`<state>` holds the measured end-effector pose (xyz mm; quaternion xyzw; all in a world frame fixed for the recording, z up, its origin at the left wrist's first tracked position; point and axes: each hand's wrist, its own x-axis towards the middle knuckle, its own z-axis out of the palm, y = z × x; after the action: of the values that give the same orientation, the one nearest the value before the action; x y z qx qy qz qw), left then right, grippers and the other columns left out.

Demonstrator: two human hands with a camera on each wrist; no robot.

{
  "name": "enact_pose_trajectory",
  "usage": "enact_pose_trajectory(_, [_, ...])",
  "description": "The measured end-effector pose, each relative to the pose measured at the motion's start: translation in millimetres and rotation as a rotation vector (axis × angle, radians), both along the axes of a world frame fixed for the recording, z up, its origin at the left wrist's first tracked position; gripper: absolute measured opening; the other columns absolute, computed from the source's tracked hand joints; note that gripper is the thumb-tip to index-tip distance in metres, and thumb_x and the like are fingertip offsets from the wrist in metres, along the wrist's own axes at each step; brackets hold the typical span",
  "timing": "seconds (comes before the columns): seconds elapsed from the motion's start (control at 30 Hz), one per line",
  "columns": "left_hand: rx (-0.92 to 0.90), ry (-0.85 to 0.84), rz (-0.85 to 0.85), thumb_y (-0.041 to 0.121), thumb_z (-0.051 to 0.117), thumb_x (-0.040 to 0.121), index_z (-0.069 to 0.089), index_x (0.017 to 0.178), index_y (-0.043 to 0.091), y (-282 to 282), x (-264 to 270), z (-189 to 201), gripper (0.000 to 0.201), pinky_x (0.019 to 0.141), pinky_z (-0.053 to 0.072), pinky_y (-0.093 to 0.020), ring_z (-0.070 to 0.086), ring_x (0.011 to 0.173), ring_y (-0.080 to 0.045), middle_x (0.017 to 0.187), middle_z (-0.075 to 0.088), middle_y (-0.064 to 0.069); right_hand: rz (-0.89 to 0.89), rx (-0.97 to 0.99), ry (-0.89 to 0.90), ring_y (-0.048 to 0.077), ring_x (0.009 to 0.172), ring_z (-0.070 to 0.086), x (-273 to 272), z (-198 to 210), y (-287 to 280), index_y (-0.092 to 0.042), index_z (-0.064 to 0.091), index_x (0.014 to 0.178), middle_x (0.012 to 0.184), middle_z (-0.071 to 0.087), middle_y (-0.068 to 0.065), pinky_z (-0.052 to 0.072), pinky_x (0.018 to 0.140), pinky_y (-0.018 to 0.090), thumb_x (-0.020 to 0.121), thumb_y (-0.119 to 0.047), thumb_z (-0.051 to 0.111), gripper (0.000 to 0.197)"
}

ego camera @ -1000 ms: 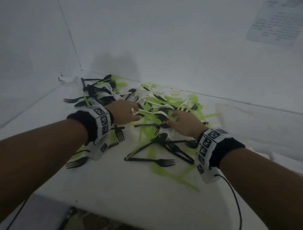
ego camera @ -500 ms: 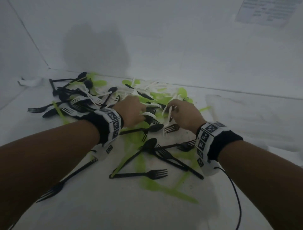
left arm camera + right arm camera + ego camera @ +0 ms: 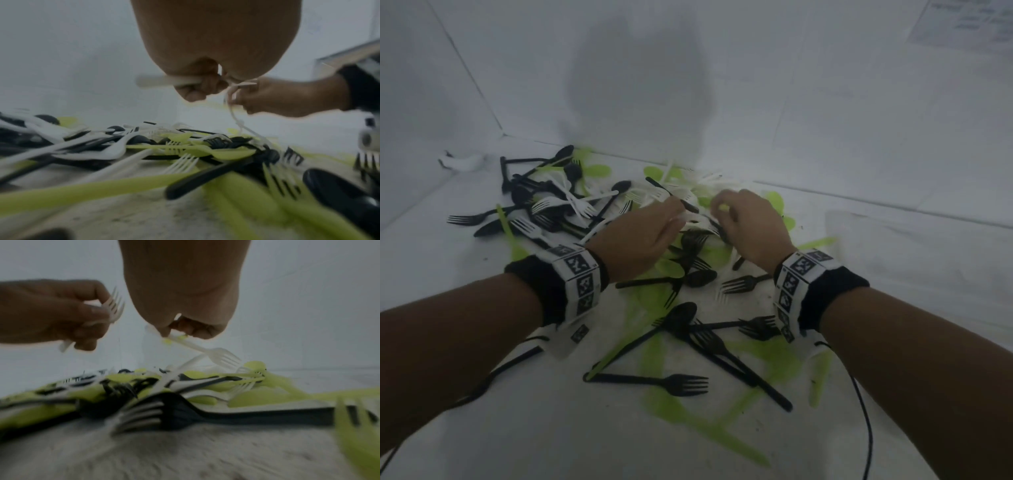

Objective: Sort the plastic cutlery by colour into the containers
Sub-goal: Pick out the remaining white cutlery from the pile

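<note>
Left hand point(image 3: 55, 311) fingers point(image 3: 88, 308) curled round a white fork point(image 3: 114, 305); right hand point(image 3: 185, 288) fingers pinch another white fork point(image 3: 218, 356) by its handle. Both sit mid-frame above the mixed cutlery pile point(image 3: 592, 219) on the white tabletop point(image 3: 517, 428).

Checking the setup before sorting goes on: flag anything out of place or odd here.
The black, white and green cutlery lies in one tangled heap across the table, colours mixed. No sorting container is clearly visible. The left hand grips a white fork; the right hand pinches another white fork.
</note>
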<state>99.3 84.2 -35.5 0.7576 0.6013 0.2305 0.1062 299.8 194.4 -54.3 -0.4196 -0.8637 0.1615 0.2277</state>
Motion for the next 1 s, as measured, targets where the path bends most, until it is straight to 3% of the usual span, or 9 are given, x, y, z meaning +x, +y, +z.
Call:
enact_pose_trajectory(0.1, [-0.084,0.159,-0.037,0.04,0.052,0.101,0.04,0.124,0.028,-3.1,-4.7,-0.4,0.029,0.058,0.044,-0.033,0.057,0.064,-0.01,0.076,0.058,0.008,-0.075,-0.05,0.355,0.012,0.051,0.048,-2.8,22.0,-6.8,-0.027,0.056,0.105,0.059,0.053,-0.002,0.04,0.054,0.032,0.106,-0.032,0.05,0.008])
enact_pose_trajectory(0.2, [-0.105,0.357,-0.14,0.035,0.054,0.098,0.049,0.126,0.027,2.7,2.0,-1.6,0.029,0.053,0.032,-0.022,0.052,0.063,-0.011,0.077,0.054,0.014,-0.11,-0.178,0.531,0.01,0.05,0.051,-4.4,43.4,-17.4,-0.022,0.052,0.108,0.069,0.069,0.002,0.044,0.053,0.03,0.109,-0.034,0.045,0.014])
enact_pose_trajectory(0.37, [-0.071,0.484,-0.347,0.032,0.053,0.097,0.053,0.127,0.022,26.2,24.2,-5.1,0.031,0.059,0.034,-0.031,0.049,0.066,-0.019,0.068,0.044,0.009,-0.142,-0.575,0.867,0.017,0.06,0.059,6.8,60.6,-27.7,-0.008,0.055,0.097,0.08,0.075,0.015,0.051,0.069,0.036,0.109,-0.033,0.043,0.03])
enact_pose_trajectory(0.5, [-0.038,0.669,-0.483,0.027,0.047,0.1,0.054,0.134,0.019,44.1,48.4,-0.6,0.035,0.07,0.046,-0.033,0.063,0.087,-0.027,0.101,0.069,-0.004,-0.225,-0.598,0.737,0.015,0.06,0.059,28.4,48.2,-39.3,-0.014,0.05,0.11,0.087,0.073,0.008,0.056,0.069,0.033,0.107,-0.025,0.055,0.013])
enact_pose_trajectory(0.6, [-0.054,0.801,-0.537,0.021,0.049,0.099,0.061,0.127,0.021,55.3,61.8,-5.9,0.031,0.079,0.049,-0.035,0.066,0.098,-0.026,0.108,0.07,-0.002,-0.346,-0.644,0.578,0.017,0.072,0.071,45.1,27.7,-45.1,-0.02,0.042,0.133,0.101,0.075,0.004,0.06,0.084,0.039,0.106,-0.016,0.051,0.029])
enact_pose_trajectory(0.67, [-0.02,0.843,-0.556,0.019,0.051,0.099,0.063,0.12,0.022,59.1,66.2,-8.4,0.025,0.078,0.044,-0.033,0.065,0.099,-0.025,0.107,0.069,-0.001,-0.435,-0.638,0.436,0.017,0.08,0.073,56.0,16.7,-48.0,-0.019,0.05,0.128,0.106,0.073,0.003,0.06,0.085,0.043,0.105,-0.014,0.047,0.023])
enact_pose_trajectory(0.77, [0.017,0.839,-0.601,0.022,0.056,0.099,0.061,0.124,0.02,61.1,63.9,-6.0,0.026,0.081,0.039,-0.034,0.061,0.103,-0.026,0.111,0.065,-0.003,-0.533,-0.623,0.338,0.023,0.078,0.061,67.6,7.4,-52.0,-0.016,0.05,0.118,0.096,0.064,0.006,0.048,0.065,0.034,0.102,-0.012,0.044,0.017])
enact_pose_trajectory(0.87, [0.194,0.714,-0.684,0.021,0.064,0.087,0.063,0.106,0.016,56.4,50.3,-0.7,0.019,0.074,0.041,-0.037,0.057,0.083,-0.026,0.095,0.061,-0.005,-0.579,-0.554,0.299,0.02,0.079,0.051,68.0,5.1,-51.6,-0.012,0.047,0.118,0.092,0.056,0.002,0.04,0.063,0.034,0.104,-0.024,0.043,0.018])
enact_pose_trajectory(1.0, [0.197,0.658,-0.632,0.037,0.04,0.087,0.053,0.093,0.02,41.6,21.1,12.8,0.023,0.069,0.036,-0.032,0.033,0.074,-0.015,0.084,0.04,0.005,-0.503,-0.48,0.17,0.02,0.072,0.054,55.0,3.8,-41.9,-0.016,0.052,0.104,0.086,0.059,0.002,0.039,0.058,0.033,0.104,-0.037,0.051,0.022])
